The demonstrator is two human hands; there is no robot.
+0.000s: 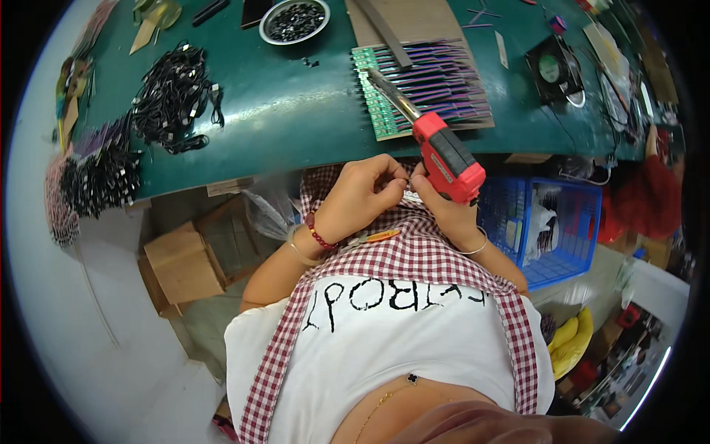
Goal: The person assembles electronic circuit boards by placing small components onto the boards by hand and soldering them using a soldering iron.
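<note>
My left hand point(362, 191) is closed in front of the apron, its thumb and fingers pinched together. My right hand point(450, 214) meets it, fingertips also pinched. Something small is between the hands, mostly hidden by the fingers; a whitish piece point(412, 197) shows just below them. Over my right hand lies a red-and-black gun-shaped tool point(449, 157) with a long metal tube pointing across the table; whether the hand supports it cannot be seen. Beyond the tube's tip, green circuit boards point(379, 103) with black and purple wires point(440, 81) lie in rows on cardboard point(484, 111).
A metal bar point(384, 33) rests across the cardboard. On the green table point(259, 111) are a bowl of small black parts point(294, 22), a heap of black cables point(174, 96) and a small fan point(553, 70). A blue crate point(566, 270) stands at right below; a cardboard box point(185, 263) at left.
</note>
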